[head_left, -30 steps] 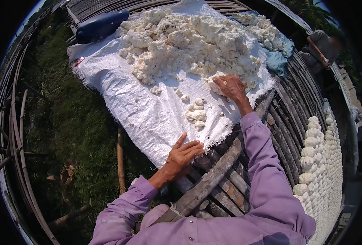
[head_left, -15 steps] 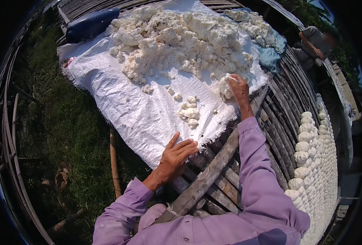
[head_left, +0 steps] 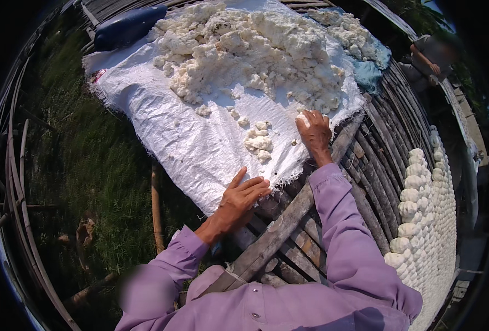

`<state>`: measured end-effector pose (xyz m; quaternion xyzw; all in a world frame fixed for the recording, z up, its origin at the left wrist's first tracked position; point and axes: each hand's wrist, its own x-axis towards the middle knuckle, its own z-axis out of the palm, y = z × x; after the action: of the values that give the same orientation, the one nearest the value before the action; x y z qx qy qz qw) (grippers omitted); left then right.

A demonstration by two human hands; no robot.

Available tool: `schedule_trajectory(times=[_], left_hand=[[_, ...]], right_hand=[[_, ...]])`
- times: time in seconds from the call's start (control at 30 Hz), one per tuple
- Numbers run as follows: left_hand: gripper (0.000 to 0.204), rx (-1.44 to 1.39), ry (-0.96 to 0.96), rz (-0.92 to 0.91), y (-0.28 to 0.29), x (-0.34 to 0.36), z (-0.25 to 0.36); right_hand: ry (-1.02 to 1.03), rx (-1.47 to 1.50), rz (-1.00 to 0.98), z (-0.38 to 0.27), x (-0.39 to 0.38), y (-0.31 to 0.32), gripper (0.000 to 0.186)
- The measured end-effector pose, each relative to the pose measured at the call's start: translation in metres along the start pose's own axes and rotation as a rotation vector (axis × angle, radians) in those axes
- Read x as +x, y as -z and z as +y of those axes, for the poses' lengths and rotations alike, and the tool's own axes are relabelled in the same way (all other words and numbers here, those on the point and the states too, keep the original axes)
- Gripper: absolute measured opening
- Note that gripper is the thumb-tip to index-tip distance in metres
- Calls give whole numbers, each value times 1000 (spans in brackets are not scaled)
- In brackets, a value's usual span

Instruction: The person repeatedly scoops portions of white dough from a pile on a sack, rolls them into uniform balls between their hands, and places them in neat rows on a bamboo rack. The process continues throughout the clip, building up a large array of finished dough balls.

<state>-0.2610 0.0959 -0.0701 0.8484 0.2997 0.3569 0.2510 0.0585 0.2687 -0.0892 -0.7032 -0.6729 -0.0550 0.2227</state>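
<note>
On a rack of weathered grey wooden poles [head_left: 372, 209], a white woven-plastic sheet with frayed edges [head_left: 167, 132] is spread. Across its far half is piled a large heap of crumbly, cream-white material [head_left: 250, 55]. Near the sheet's right edge, just below the heap, the right hand [head_left: 314, 132] is curled, knuckles up, around a small cream-white lump [head_left: 301, 118]; the lump is mostly hidden by the fingers, and how firmly it is pressed cannot be told. By the left hand [head_left: 238, 199] the near corner is covered: palm down, fingers extended, thumb spread away. Just beyond, between the two hands, some loose cream-white pieces [head_left: 259, 143] are clustered on the sheet. At right, rounded white balls [head_left: 421, 220] are set in close rows. Beside the sheet's far left corner, a dark-blue rounded container [head_left: 129, 27] is noted. Both arms are clothed in lilac sleeves [head_left: 344, 215].
</note>
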Motion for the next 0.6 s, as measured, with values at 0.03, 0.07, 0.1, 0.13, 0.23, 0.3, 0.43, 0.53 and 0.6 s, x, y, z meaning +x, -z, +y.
schedule_trajectory(times=[0.03,0.07,0.1,0.13,0.23,0.3,0.43,0.53,0.6], left_hand=[[42,-5,18,-36,2,-1,1],[38,-14,24,-70,5,0,3],[42,-24,61,-153,7,6,4],[46,-199,106,-70,10,15,5],[77,-964,419,116,12,60,7],[96,-1171,708,236,7,118,-10],[106,-1687,736,495,-8,166,-53],[94,-1693,741,529,-7,162,-74],[91,-1752,758,473,-2,155,-76]], right_hand=[[-7,102,-13,7,1,6,43],[-61,185,-49,14,7,14,43],[-319,470,-112,20,17,23,43],[-342,701,-93,23,25,31,44],[-634,1283,-19,3,41,51,52],[-418,1536,-43,-40,26,57,51],[-108,1223,-253,-123,8,85,56],[37,1102,175,-154,16,104,55],[70,897,428,-167,19,97,49]])
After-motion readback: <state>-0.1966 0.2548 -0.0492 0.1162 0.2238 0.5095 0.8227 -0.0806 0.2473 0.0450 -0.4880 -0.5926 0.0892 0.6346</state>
